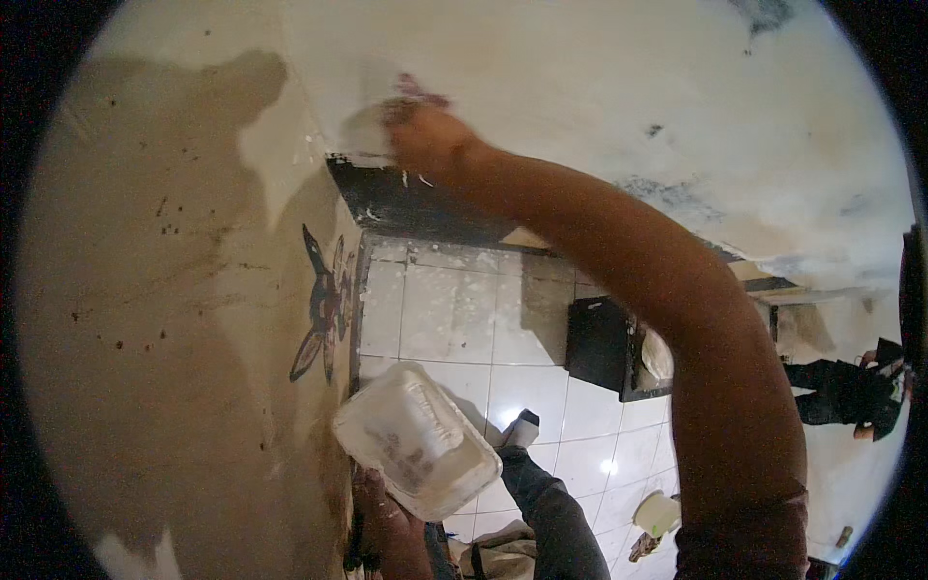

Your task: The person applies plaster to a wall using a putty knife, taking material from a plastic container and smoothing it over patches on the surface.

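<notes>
My left hand [389, 517] grips the near-left edge of a white rectangular plastic tub [474, 474], tilted beside the left wall. Whitish smears coat the tub's inside. My right arm stretches up and across, and my right hand [430, 140] is closed against the pale wall [561, 77], near the corner. Motion smears this hand, so what its fingers hold cannot be made out. A reddish-purple blurred patch [420, 90] shows just above the fingers. Directly below the hand, the wall has a black painted band [416, 203] with white streaks.
The stained left wall [184, 290] bears a painted flower-like figure [324, 304]. White-spattered floor tiles [445, 300] lie below, with a black box-like piece [599, 338] and a pale green bucket [657, 512]. My leg [561, 522] shows below. A person in dark clothes [851, 391] is at far right.
</notes>
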The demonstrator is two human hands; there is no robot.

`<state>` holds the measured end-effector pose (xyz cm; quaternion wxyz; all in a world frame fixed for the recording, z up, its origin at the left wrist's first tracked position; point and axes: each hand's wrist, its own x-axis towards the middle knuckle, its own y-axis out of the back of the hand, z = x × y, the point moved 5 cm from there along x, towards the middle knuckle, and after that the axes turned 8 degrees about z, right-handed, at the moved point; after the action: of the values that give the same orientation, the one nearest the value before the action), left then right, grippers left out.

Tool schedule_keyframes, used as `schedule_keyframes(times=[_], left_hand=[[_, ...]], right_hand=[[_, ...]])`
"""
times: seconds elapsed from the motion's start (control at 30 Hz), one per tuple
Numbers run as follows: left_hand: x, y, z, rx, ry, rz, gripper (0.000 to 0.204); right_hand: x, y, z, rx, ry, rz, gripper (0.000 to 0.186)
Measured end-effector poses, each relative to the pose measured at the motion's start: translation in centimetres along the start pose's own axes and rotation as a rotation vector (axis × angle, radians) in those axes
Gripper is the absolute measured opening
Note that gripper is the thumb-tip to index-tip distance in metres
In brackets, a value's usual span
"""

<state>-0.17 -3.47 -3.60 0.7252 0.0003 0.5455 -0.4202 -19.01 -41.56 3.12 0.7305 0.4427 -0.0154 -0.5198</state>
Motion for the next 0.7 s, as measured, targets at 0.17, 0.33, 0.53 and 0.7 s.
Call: schedule_keyframes(times=[0.17, 0.33, 0.53, 0.7], left_hand=[[0.3, 0.2, 4.9, 0.136, -0.199, -0.01, 0.078], [0.7, 1.2, 3.6, 0.16, -0.155, -0.018, 0.076], [3.5, 6.9, 2.6, 0.166, -0.117, -0.003, 0.077], [0.6, 2.9, 3.9, 0.077, -0.113, 0.054, 0.084]], right_hand=[[-19.5, -18.0, 4.6, -0.174, -0.242, 0.504, 0.055], [-32.9, -17.7, 1.2, -0.039, -0.44, 0.042, 0.054], [-9.2, -9.0, -8.3, 0.493, -0.168, 1.11, 0.035], [5.6, -2.1, -9.4, 0.929, -0.149, 0.725, 0.02]])
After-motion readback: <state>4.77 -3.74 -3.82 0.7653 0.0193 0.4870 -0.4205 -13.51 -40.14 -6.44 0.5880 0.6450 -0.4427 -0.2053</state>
